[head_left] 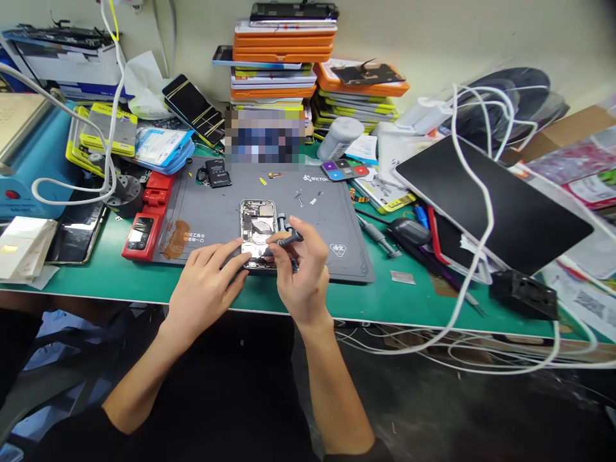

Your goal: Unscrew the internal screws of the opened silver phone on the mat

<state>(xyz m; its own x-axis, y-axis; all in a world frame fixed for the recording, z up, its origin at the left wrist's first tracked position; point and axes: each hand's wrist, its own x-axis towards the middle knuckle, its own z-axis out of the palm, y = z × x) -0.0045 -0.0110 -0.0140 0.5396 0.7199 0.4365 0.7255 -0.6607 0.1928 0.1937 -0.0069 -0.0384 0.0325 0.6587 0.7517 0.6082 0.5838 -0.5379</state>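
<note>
An opened phone (258, 221) with its insides exposed lies on a grey work mat (216, 212). My left hand (206, 282) rests on the mat, fingers stretched out, with the fingertips touching the phone's lower left edge. My right hand (303, 269) is closed around a dark screwdriver (287, 241), whose tip points at the phone's lower part. Small loose parts (303, 199) lie on the mat beyond the phone. A black battery-like piece (217, 173) sits at the mat's far left.
A red tool (147, 221) lies left of the mat. Stacks of orange and yellow boxes (283, 58) stand at the back. A black tablet (491, 199), white cables (474, 212) and other screwdrivers (385, 234) crowd the right. A blue machine (29, 154) stands far left.
</note>
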